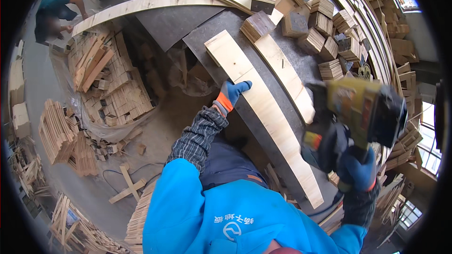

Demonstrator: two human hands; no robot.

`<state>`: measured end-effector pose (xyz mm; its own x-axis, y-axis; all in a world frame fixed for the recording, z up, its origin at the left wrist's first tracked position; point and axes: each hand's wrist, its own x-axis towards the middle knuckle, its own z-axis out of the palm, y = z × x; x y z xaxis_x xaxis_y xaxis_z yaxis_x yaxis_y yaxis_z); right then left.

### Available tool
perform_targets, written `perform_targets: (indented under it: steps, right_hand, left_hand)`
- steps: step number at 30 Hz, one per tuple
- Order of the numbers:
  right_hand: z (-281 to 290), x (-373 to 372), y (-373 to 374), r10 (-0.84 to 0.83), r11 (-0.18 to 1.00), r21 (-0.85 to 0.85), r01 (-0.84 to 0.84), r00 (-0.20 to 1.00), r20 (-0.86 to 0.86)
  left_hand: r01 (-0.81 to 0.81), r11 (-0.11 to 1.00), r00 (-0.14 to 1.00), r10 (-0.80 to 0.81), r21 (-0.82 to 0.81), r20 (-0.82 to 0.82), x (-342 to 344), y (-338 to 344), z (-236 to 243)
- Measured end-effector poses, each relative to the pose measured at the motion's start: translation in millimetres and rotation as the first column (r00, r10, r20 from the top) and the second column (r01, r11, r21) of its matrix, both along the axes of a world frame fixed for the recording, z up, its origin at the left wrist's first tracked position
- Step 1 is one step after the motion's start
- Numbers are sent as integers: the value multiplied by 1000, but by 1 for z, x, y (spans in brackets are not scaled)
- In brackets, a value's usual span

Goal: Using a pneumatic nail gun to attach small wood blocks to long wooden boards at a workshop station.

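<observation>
A long, pale wooden board (263, 99) lies along the dark bench top in front of me. My left hand (230, 95), in a blue and orange glove, grips its near edge, with the thumb on the upper face and the other fingers out of sight. On the right, my right hand (358, 168), also gloved, is wrapped round the handle of a yellow and black nail gun (360, 108). The tool is raised above the bench and smeared by motion. Another pale board (285, 73) lies just beyond the first, its right end partly behind the tool.
Blocks of stacked plywood (313, 41) crowd the far right of the bench (207, 23). Long curved strips (155, 9) lie at the back. A co-worker (59, 11) bends at the far left beside a pallet of wood blocks (117, 91). A wooden cross (128, 183) lies on the floor.
</observation>
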<state>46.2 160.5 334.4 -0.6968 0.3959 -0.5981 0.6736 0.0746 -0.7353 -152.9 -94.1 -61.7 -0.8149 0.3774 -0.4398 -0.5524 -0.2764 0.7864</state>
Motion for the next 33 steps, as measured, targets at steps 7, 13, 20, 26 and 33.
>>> perform_targets:
  steps: [7, 13, 20, 26, 33]
  right_hand:
    - [-34, -157, -48, 290, 949, -139, -281, 956, 48]
    - [-75, -235, -94, 393, 899, -243, -364, 916, 83]
    - [-51, -213, -83, 333, 919, -241, -311, 941, 54]
    - [-54, -207, -84, 280, 937, -242, -251, 955, 94]
    - [-54, -226, -102, 440, 888, -221, -403, 884, 157]
  left_hand:
    - [-26, 993, 998, 33, 113, -60, 14, 8, -5]
    - [-378, 672, 809, -94, 636, 580, 16, 11, -20]
    - [-58, 981, 998, 52, 187, 38, 21, 12, -6]
    - [26, 968, 998, -37, 249, 41, 13, 11, -6]
    - [-177, 889, 880, -49, 423, 472, 22, 19, -29]
